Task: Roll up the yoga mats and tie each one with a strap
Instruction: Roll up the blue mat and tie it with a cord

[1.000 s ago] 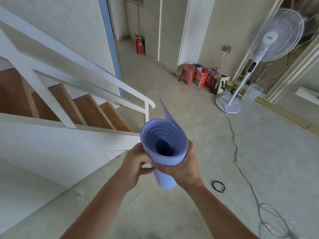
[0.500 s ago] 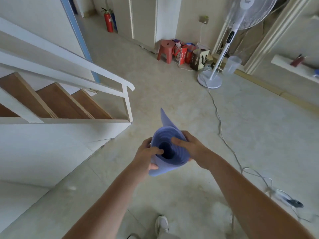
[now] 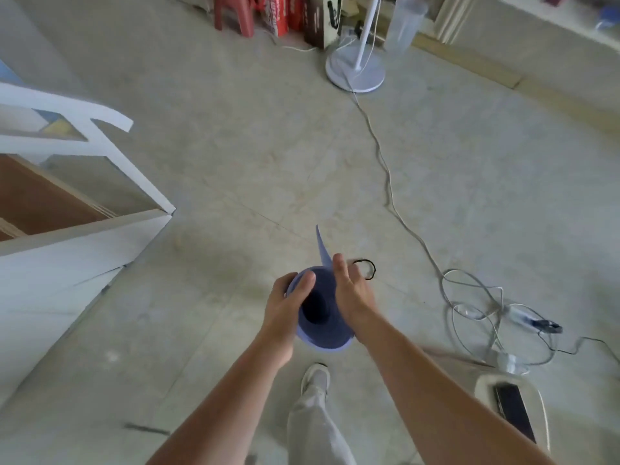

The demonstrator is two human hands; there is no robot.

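the rolled mat [image 3: 327, 334] has dropped lower, upright over the floor [image 3: 235, 169] — left hand [image 3: 285, 317] grips its rim, right hand [image 3: 352, 293] flat on its side, near the black strap [image 3: 368, 268] — tying looks next.

1. Mat [image 3: 332, 335]: its length below the rolled end is hidden.
2. Strap [image 3: 370, 269]: on the floor, partly behind the right hand [image 3: 354, 293].
3. Fan [image 3: 355, 70]: head cut off by the top edge.
4. Stool [image 3: 231, 15]: seat cut off likewise.
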